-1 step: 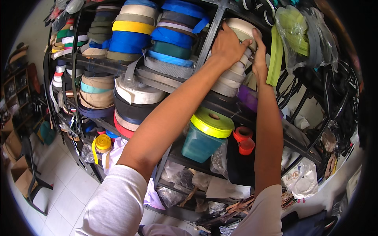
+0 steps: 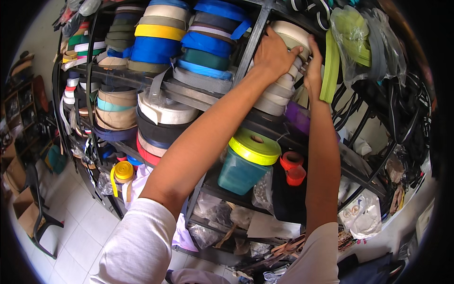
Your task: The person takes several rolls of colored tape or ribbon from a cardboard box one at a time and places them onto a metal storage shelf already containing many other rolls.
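Observation:
A stack of off-white webbing rolls (image 2: 276, 92) stands on the upper shelf, right of a metal upright. My left hand (image 2: 276, 54) is closed around the left and front of the cream webbing roll (image 2: 295, 32) at the top, its thumb pointing right. My right hand (image 2: 313, 64) presses on that roll's right side, with its long fingers reaching up along the edge. Between the two hands the upper rolls sit slightly askew. Parts of the fingers behind the rolls are hidden. A lime green zipper tape (image 2: 331, 68) hangs just right of my right hand.
Stacked blue, yellow and grey rolls (image 2: 158, 49) fill the shelf to the left. Below are a teal container (image 2: 243, 170) under a neon yellow roll (image 2: 255, 146), and red rolls (image 2: 293, 168). Bagged zippers (image 2: 364, 45) hang at the right. A black chair (image 2: 40, 215) stands at the left.
The fingers of my right hand have shifted slightly to the right, along with the upper roll's edge. My left hand stays almost still.

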A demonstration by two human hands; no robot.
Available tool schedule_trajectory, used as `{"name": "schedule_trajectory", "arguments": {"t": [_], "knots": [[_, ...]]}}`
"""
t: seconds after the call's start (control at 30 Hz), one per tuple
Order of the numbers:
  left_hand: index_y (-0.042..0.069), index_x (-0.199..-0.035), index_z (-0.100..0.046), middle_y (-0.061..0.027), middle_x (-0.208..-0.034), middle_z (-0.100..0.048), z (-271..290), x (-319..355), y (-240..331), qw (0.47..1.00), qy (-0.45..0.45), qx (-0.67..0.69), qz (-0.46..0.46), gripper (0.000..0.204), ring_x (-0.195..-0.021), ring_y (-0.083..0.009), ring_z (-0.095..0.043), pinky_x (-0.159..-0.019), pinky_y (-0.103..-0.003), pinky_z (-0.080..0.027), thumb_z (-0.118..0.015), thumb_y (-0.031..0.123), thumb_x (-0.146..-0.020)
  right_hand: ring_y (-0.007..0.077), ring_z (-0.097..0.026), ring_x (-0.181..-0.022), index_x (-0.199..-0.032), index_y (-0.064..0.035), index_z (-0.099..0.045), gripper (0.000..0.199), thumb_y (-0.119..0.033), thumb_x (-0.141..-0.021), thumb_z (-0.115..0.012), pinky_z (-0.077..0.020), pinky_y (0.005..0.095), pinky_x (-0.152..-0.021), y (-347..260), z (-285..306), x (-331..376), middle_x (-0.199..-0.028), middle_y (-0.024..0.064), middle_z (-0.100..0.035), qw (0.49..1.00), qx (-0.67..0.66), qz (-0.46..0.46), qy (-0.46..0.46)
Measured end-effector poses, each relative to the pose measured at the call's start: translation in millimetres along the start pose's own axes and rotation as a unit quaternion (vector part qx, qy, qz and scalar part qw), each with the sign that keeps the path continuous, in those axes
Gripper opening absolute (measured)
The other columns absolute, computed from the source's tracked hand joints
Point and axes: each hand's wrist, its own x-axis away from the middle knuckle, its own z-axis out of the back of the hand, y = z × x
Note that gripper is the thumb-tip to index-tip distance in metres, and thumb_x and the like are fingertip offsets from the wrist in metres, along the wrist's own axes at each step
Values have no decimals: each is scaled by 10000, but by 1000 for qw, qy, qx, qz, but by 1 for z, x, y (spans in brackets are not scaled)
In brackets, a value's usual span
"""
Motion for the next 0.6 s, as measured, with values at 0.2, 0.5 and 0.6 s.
{"name": "schedule_trajectory", "arguments": {"t": [0.2, 0.5, 0.6], "knots": [[-227, -1277, -224, -431, -1193, -436, 9, 29, 6, 1000, 8, 3, -22, 931, -1101, -512, -505, -958, -480, -430, -689, 432, -812, 332, -367, -1316, -1453, -241, -327, 594, -519, -939, -437, -301, 555, -1006, -1, 12, 29, -1465, 65, -367, 997, 52, 20, 48], [-205, -1333, -221, -437, -1337, -305, 9, 91, -9, 981, 75, -67, -163, 686, -1252, -528, -356, -1081, -474, -299, -567, 211, -912, 148, -547, -973, -1209, 11, -570, 434, -285, -896, -624, -414, 284, -881, -24, 46, 83, -1076, 88, -619, 973, 213, 84, -23], [-167, -1333, -279, -393, -1378, -307, 14, 111, -11, 988, 59, -22, -141, 600, -1280, -503, -346, -1090, -462, -295, -552, 165, -914, 161, -565, -969, -1210, 17, -566, 438, -223, -859, -669, -435, 284, -859, -33, 74, 99, -1069, 110, -620, 966, 250, 27, -55]]}}
